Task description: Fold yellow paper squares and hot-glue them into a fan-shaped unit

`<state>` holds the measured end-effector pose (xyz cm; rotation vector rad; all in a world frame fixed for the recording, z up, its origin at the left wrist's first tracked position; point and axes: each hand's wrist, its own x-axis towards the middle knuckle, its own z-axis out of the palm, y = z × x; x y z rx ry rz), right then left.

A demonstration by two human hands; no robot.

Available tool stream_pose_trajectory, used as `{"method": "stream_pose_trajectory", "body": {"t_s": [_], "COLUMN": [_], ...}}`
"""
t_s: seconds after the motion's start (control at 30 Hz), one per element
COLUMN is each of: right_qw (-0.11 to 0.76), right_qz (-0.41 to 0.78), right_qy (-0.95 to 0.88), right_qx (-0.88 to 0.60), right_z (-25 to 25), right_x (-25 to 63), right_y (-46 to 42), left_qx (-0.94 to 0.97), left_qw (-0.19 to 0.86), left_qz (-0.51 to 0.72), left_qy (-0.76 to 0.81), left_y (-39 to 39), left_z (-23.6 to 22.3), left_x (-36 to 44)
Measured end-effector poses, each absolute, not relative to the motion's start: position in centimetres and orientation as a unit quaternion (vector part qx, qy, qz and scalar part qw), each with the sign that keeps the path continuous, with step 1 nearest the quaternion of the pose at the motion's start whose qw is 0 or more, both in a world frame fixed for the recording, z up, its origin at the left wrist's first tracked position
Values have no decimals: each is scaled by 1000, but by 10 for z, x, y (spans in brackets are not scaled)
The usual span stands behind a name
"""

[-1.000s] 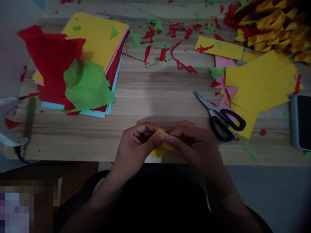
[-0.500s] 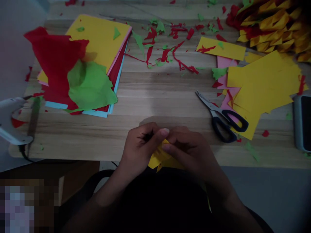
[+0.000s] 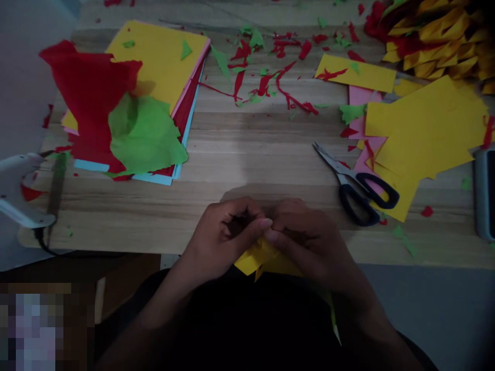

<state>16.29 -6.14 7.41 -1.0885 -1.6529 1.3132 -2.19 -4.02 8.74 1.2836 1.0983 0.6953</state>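
Note:
My left hand (image 3: 228, 232) and my right hand (image 3: 305, 232) meet at the table's front edge, fingers pinched together on a piece of folded yellow paper (image 3: 249, 259). The thumbs nearly touch at its top. Most of the paper is hidden by the fingers, and its lower end hangs toward my lap. Below my right forearm a thin green strip (image 3: 333, 317) dangles; I cannot tell what it is joined to. Scissors (image 3: 348, 188) with dark blue handles lie partly open to the right of my right hand.
At the left, crumpled red paper (image 3: 88, 98) and green paper (image 3: 147, 136) lie on a stack of coloured sheets (image 3: 166, 56). A white glue gun (image 3: 23, 190) stands at the left edge. Yellow cut sheets (image 3: 421, 129), folded yellow pieces (image 3: 444, 36) and a dark-faced device (image 3: 485, 196) are at the right.
Both hands stay pinched on the yellow paper, and my thumb tips have come closer together. The hands have dipped slightly toward me. The view has shifted a little.

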Motion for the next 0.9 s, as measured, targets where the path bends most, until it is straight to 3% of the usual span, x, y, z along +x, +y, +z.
{"method": "stream_pose_trajectory", "body": {"t_s": [0.13,0.3,0.43,0.67,0.9], "right_qw": [374,402,374,360,382], "right_qz": [470,465,487,484,478], "right_qy": [-659,-643,-653,-658,-610], "right_qx": [-451,-458,-444,-451,-504], "right_z": [72,71,69,65,63], "right_x": [158,159,162,160,166], "right_y": [-64,-65,-63,-60,-57], "left_qx": [593,484,493,525,494], "left_qw": [569,622,641,556,539], "left_qz": [310,339,317,353,368], "left_qy": [477,513,496,539,574], "left_y": [-42,-49,-50,-48,-45], "left_z": [82,79,80,79,71], "left_x": [-21,-12,-13,-19,-13]}}
